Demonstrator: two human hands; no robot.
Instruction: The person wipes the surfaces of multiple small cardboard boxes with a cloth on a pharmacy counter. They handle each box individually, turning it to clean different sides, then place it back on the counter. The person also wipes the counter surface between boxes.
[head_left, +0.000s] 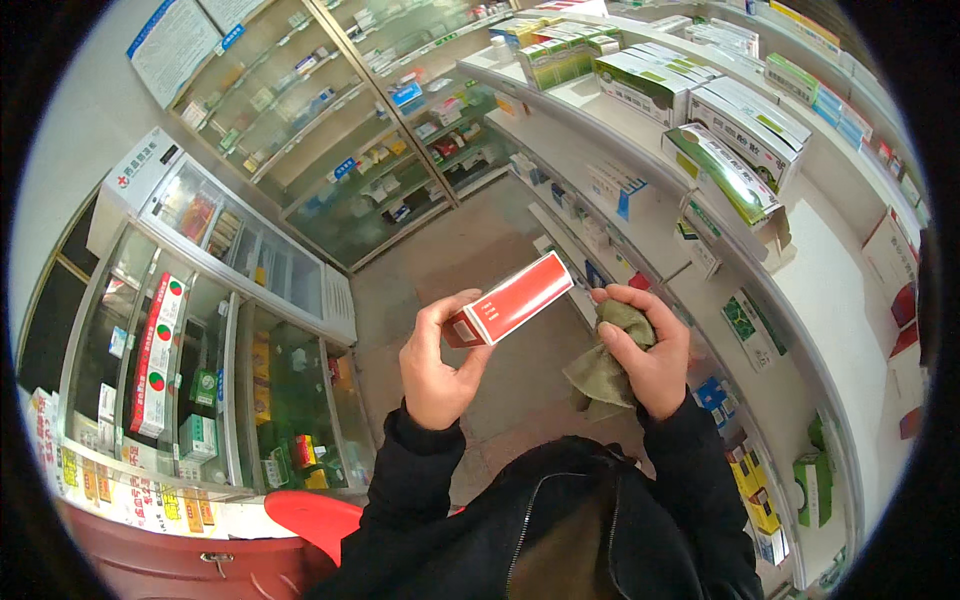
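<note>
A red cardboard medicine box (525, 298) with white edges is tilted up in the air in front of me. My left hand (441, 367) grips its lower left end between thumb and fingers. Small print shows on the red side. To the right, my right hand (651, 349) is closed around a crumpled olive-green cloth (609, 367), whose loose part hangs below the fingers. The cloth and the box are apart. Below both hands lies the tiled floor (502, 405).
On my right, a tiered shelf (817, 225) carries green-and-white medicine cartons (724, 174). A glass-door refrigerator (232, 232) and glass display cases (292, 405) line the left. Glass cabinets (322, 127) stand at the back. A red chair (315, 517) is at lower left.
</note>
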